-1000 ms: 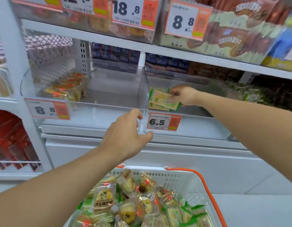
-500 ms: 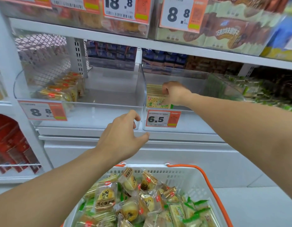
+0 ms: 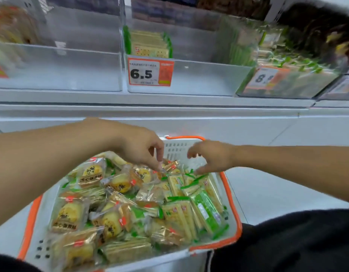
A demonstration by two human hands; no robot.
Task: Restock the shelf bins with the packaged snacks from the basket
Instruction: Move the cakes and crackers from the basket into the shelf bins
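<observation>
White shelf (image 3: 150, 99), clear bins (image 3: 189, 79) in a row on it, 6.5 price tag (image 3: 150, 72)

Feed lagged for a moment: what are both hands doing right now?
Left hand: fingers curled down onto the packets in the basket; whether it grips one cannot be told.
Right hand: open above the green-edged packets, holding nothing.

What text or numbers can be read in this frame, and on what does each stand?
"6.5": price tag on the front of the middle clear bin.
"8." then a blurred digit: price tag on the bin to its right.
Small print on both tags: too small to read.
Characters on the yellow pastry packets in the basket: too blurred to read.
</observation>
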